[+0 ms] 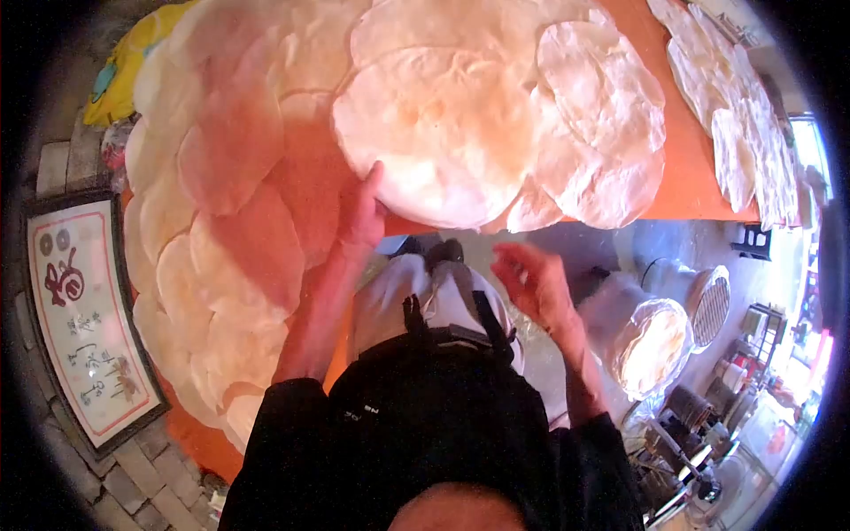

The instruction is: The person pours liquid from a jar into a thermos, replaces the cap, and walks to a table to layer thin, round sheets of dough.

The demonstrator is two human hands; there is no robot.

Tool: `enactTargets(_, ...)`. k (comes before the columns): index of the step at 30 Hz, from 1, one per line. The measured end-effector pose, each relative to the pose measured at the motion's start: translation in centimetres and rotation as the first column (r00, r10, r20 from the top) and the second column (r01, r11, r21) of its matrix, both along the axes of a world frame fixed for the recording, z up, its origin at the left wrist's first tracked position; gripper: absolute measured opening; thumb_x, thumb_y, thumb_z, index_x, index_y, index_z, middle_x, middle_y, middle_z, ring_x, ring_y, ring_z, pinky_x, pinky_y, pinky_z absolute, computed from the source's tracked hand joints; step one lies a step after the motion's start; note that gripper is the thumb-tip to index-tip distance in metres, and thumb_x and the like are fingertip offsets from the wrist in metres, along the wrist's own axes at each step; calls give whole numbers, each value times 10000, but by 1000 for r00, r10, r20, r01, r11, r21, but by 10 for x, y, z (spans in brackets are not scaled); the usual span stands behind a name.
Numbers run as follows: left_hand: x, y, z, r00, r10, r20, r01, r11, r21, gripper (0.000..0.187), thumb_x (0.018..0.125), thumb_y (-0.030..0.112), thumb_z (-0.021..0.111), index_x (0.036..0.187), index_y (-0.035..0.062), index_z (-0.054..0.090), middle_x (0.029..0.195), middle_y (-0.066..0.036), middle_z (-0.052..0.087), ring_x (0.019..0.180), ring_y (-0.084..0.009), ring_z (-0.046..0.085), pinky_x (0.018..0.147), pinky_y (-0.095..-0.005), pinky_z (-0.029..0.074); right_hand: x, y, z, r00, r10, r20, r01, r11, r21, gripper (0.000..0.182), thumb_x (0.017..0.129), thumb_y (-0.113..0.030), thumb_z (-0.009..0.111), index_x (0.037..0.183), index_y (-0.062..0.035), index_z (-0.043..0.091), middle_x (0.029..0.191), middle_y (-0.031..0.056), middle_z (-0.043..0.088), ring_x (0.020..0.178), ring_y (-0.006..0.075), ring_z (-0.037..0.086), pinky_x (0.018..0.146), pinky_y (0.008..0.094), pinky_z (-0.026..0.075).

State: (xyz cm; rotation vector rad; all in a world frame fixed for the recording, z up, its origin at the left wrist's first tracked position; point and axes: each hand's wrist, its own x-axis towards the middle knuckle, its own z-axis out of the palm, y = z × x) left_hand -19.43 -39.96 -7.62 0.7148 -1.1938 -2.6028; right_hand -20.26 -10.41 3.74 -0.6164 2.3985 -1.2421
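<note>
Large, thin, pale rounds of flatbread (434, 133) lie overlapping on an orange table (314, 168). My left hand (361, 212) is at the near edge of the front middle round, thumb on its rim and the other fingers mostly hidden beneath it. Just right of that round and nearer my body, my right hand (536, 281) hangs in the air over the table's front side, its fingers loosely bent and apart, with nothing seen in them. It touches no bread.
More flatbreads (735, 115) lie at the far right. Below them stand a foil-edged round container (653, 348) with bread-like contents and a round metal grille (711, 310). Cluttered utensils fill the lower right. A framed sign (88, 310) is at left, a yellow bag (133, 66) behind.
</note>
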Motion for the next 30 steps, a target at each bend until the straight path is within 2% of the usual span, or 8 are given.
enactTargets(4, -1, 16, 47, 972, -156, -176, 169, 984, 60, 373, 996, 260, 513, 1267, 6, 483, 1236, -117, 587, 1122, -223, 609, 899, -370, 538, -37, -80, 11, 968, -89, -236, 56, 989, -140, 337, 757, -121, 782, 1070, -41, 685, 926, 156, 684, 734, 257, 656, 644, 338, 530)
enactTargets(7, -10, 5, 46, 952, -274, 133, 303, 804, -512, 262, 992, 270, 530, 1028, 13, 565, 864, -49, 606, 750, -164, 605, 654, -289, 520, -64, -116, 0, 950, -16, -313, -11, 996, -86, 351, 728, -172, 799, 1037, -38, 699, 933, 176, 679, 760, 316, 678, 662, 358, 548)
enactTargets(10, -15, 7, 36, 979, -200, 30, 202, 959, -200, 217, 974, 251, 562, 972, 34, 579, 759, -12, 550, 652, -129, 532, 589, -262, 472, -68, -129, -6, 974, 10, -227, -33, 994, -99, 295, 746, -114, 781, 1021, -37, 707, 927, 157, 674, 703, 245, 632, 611, 323, 508)
enactTargets(12, -11, -2, 22, 966, -258, 26, 252, 907, -338, 174, 948, 214, 591, 990, 45, 582, 792, -15, 556, 696, -126, 548, 610, -260, 486, -69, -128, -3, 993, -26, -116, 13, 994, -110, 187, 771, -61, 737, 953, -26, 715, 865, 156, 670, 668, 235, 630, 582, 322, 499)
enactTargets(15, -9, 0, 0, 981, -178, 78, 194, 925, -328, 236, 917, 131, 589, 1120, 14, 569, 1092, -83, 585, 1002, -224, 586, 848, -359, 504, -74, -128, -15, 897, -74, -436, 57, 997, -52, 118, 782, -28, 697, 899, -23, 707, 799, 158, 663, 652, 274, 639, 579, 348, 512)
enactTargets(19, -12, -5, -33, 990, -67, 125, 77, 994, -75, 360, 882, 173, 670, 1179, 14, 543, 1059, -62, 592, 958, -218, 603, 833, -363, 518, -68, -148, -13, 758, -68, -648, 153, 985, 76, 105, 779, -74, 696, 869, -58, 645, 759, 129, 645, 679, 294, 641, 598, 388, 514)
enactTargets(25, 4, -31, -22, 982, -156, 105, 129, 966, 225, 384, 899, 191, 658, 1216, 17, 530, 1079, -78, 604, 979, -219, 613, 852, -400, 524, -103, -129, -33, 892, 145, -429, 20, 934, 357, 148, 832, -194, 631, 741, -84, 591, 764, 86, 629, 702, 289, 635, 620, 397, 518)
enactTargets(30, 34, -65, -77, 971, -93, 221, 57, 985, 165, 419, 918, 267, 645, 1268, 62, 540, 1213, -67, 605, 1094, -232, 578, 967, -396, 464, -243, -25, 50, 985, -130, -112, 124, 990, -61, 153, 825, -23, 657, 968, -7, 707, 966, 60, 705, 843, 151, 655, 733, 306, 550)
